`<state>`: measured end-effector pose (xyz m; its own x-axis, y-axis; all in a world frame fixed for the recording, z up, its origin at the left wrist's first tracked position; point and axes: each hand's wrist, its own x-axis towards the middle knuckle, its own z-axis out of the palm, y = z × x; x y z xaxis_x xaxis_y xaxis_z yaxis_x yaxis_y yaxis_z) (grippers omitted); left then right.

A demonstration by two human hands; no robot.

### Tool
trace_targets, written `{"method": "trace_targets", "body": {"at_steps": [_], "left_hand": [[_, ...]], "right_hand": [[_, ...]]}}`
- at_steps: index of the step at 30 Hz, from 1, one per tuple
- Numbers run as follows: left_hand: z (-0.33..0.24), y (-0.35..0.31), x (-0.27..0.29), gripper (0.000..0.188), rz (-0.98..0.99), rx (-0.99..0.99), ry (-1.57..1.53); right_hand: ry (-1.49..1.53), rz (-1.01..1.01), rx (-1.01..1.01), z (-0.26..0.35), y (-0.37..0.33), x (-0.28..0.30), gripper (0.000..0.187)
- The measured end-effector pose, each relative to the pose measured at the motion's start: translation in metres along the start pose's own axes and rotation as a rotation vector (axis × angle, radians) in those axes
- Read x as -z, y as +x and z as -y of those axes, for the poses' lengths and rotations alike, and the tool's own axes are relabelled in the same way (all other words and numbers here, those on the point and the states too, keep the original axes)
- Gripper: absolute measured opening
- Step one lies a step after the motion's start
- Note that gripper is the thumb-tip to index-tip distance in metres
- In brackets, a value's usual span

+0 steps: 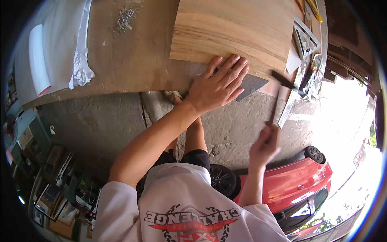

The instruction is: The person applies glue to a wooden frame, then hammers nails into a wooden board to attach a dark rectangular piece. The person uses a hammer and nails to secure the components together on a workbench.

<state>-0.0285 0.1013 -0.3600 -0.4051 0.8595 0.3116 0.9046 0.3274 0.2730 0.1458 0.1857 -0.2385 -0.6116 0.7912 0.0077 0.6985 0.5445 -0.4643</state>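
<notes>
A light brown wooden board (231, 32) with streaky grain lies at the near edge of the workbench (133, 72). My left hand (219, 82) rests on its near edge, fingers spread and stretched out. From beneath the board, next to that hand, a dark grey flat piece (253, 85) sticks out with a pointed corner. In my right hand (265, 145) is a hammer (276, 107), gripped by its handle and blurred by motion. Its dark head is raised near the board's right corner. Whether the head touches anything I cannot tell.
Loose nails (125, 19) lie in a heap at the far left of the bench. White sheeting (60, 40) covers its left end. A metal square (307, 38) and a yellow tool (314, 10) lie on the right. A red car (290, 181) stands behind me.
</notes>
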Motion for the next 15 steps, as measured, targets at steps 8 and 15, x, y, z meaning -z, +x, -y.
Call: {"method": "trace_targets", "body": {"at_steps": [8,15], "left_hand": [[0.005,0.002,-0.001,0.059,0.006,-0.004,-0.023],[0.005,0.002,-0.004,0.057,-0.036,-0.021,-0.01]], "right_hand": [[-0.061,0.059,0.195,-0.002,0.001,-0.011,0.021],[0.423,-0.499,0.033,-0.008,-0.005,-0.007,0.035]]}}
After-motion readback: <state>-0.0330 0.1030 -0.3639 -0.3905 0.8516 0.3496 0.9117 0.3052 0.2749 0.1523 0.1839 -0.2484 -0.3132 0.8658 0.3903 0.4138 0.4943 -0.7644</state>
